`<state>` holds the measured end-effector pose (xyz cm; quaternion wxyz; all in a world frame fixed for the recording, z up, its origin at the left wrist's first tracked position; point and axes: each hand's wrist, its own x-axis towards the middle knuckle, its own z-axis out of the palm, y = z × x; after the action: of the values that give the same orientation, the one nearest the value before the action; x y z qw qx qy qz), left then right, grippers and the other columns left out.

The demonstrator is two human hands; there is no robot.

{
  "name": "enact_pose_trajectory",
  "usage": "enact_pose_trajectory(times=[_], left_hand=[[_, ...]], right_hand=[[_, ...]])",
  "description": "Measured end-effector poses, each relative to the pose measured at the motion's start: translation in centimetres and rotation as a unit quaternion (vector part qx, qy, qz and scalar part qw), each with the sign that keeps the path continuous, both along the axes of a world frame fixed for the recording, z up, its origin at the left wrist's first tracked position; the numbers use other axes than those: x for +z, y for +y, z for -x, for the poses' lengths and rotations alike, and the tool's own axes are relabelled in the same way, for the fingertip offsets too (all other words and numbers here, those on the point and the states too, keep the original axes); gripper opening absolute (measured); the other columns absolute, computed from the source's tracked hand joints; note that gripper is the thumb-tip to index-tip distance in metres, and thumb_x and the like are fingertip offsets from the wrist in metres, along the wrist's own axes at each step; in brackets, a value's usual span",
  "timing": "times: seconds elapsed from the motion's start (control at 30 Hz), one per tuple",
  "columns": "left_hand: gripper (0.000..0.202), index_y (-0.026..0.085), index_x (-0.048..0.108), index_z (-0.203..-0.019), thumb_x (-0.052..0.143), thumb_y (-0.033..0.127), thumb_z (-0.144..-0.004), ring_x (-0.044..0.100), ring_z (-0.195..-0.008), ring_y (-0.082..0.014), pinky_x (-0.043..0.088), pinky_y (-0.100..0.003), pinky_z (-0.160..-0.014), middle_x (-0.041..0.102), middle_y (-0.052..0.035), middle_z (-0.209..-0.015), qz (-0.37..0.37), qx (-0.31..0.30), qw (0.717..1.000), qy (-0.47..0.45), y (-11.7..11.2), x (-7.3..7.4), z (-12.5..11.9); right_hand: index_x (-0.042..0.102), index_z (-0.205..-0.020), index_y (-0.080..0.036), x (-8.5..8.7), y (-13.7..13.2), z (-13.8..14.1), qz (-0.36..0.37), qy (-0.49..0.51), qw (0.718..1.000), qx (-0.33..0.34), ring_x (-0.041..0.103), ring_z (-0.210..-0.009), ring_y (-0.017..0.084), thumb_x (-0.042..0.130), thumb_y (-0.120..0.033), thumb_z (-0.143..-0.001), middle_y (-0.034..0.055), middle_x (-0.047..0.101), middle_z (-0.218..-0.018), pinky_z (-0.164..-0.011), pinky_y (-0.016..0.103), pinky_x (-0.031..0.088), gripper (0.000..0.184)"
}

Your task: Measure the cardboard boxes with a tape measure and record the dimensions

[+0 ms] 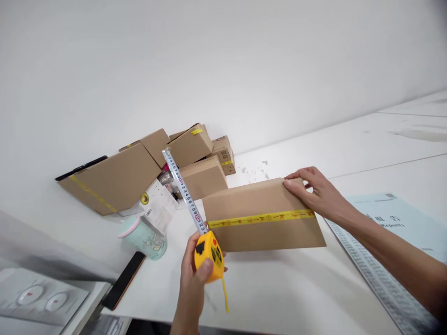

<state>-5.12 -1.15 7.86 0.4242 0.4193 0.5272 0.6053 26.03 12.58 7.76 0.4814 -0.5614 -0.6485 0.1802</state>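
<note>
My left hand (195,270) is wrapped round a yellow tape measure (209,256), its thumb on the case. The silver blade (185,193) is drawn out up and to the left, and a yellow strap hangs below the case. My right hand (312,188) pinches the upper right edge of a cardboard box (261,235) between thumb and fingers. Yellow printed tape runs across the box's facing side. The box is tilted, with its left end beside the tape measure; whether my left fingers touch it I cannot tell.
Several cardboard boxes (204,179) are stacked against the wall, with a large one (115,179) leaning at the left. A mint cup (145,237) with a pink rim stands near a long black object (124,281). Pale blue printed papers (401,228) lie on the white table (279,293) at right.
</note>
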Motion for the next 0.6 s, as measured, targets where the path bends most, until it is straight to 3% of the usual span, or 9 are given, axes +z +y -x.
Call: enact_pose_trajectory(times=[0.07, 0.13, 0.2, 0.3, 0.43, 0.53, 0.6], left_hand=[[0.088, 0.026, 0.058, -0.132, 0.088, 0.062, -0.057, 0.072, -0.087, -0.0314, 0.062, -0.037, -0.06, 0.063, -0.014, -0.131, -0.002, -0.012, 1.0, -0.009, -1.2, -0.3, -1.6], [0.096, 0.027, 0.058, -0.135, 0.09, 0.066, -0.053, 0.071, -0.086, -0.0313, 0.06, -0.034, -0.058, 0.068, -0.0117, -0.114, 0.026, -0.073, 0.995, -0.055, -2.6, -1.3, -3.5], [0.098, 0.026, 0.06, -0.133, 0.092, 0.065, -0.049, 0.071, -0.083, -0.0292, 0.058, -0.032, -0.06, 0.068, -0.0069, -0.093, 0.082, -0.149, 0.979, -0.11, -3.6, -3.0, -5.4], [0.092, 0.024, 0.065, -0.123, 0.098, 0.053, -0.043, 0.069, -0.075, -0.0228, 0.057, -0.032, -0.068, 0.066, -0.0028, -0.085, 0.144, -0.218, 0.954, -0.147, -3.9, -5.7, -7.8], [0.083, 0.021, 0.067, -0.117, 0.098, 0.038, -0.042, 0.064, -0.071, -0.019, 0.058, -0.035, -0.074, 0.065, -0.0018, -0.085, 0.179, -0.258, 0.933, -0.176, -3.4, -8.0, -9.3], [0.073, 0.02, 0.068, -0.115, 0.091, 0.03, -0.047, 0.062, -0.072, -0.0186, 0.057, -0.035, -0.075, 0.066, -0.0023, -0.084, 0.172, -0.248, 0.931, -0.205, -3.2, -8.1, -9.5], [0.067, 0.019, 0.07, -0.113, 0.086, 0.022, -0.047, 0.061, -0.071, -0.0177, 0.056, -0.034, -0.074, 0.066, -0.0019, -0.084, 0.175, -0.234, 0.934, -0.207, -3.1, -7.8, -9.5]], right_hand=[[0.068, -0.099, -0.028, 0.4, 0.9, 0.3, -0.018, 0.007, 0.999, 0.029, 0.061, -0.11, 0.032, 0.054, -0.063, -0.093, 0.0093, 0.067, -0.125, -0.081, 0.041, 0.052, 0.038], [0.066, -0.098, -0.027, 0.9, 1.6, 0.5, 0.001, 0.014, 0.998, 0.067, 0.064, -0.1, 0.03, 0.051, -0.06, -0.095, 0.0077, 0.071, -0.117, -0.075, 0.038, 0.051, 0.036], [0.065, -0.095, -0.025, 1.5, 2.3, 0.6, 0.019, 0.017, 0.995, 0.093, 0.064, -0.088, 0.026, 0.048, -0.057, -0.097, 0.0068, 0.074, -0.106, -0.071, 0.036, 0.05, 0.036], [0.064, -0.093, -0.024, 2.2, 3.2, 0.9, 0.003, 0.012, 0.994, 0.106, 0.063, -0.085, 0.025, 0.047, -0.05, -0.098, 0.0072, 0.073, -0.101, -0.072, 0.036, 0.05, 0.032], [0.065, -0.115, -0.025, 2.2, 4.4, 1.1, -0.057, -0.029, 0.988, 0.138, 0.065, -0.097, 0.027, 0.041, -0.039, -0.1, 0.0087, 0.071, -0.11, -0.085, 0.041, 0.051, 0.032], [0.061, -0.136, -0.028, 2.0, 4.9, 1.1, -0.103, -0.087, 0.98, 0.147, 0.063, -0.101, 0.027, 0.033, -0.035, -0.103, 0.0089, 0.067, -0.111, -0.089, 0.044, 0.051, 0.044], [0.061, -0.14, -0.032, 2.0, 5.0, 1.0, -0.119, -0.131, 0.974, 0.143, 0.062, -0.096, 0.027, 0.03, -0.034, -0.104, 0.0082, 0.065, -0.102, -0.086, 0.044, 0.052, 0.048]])
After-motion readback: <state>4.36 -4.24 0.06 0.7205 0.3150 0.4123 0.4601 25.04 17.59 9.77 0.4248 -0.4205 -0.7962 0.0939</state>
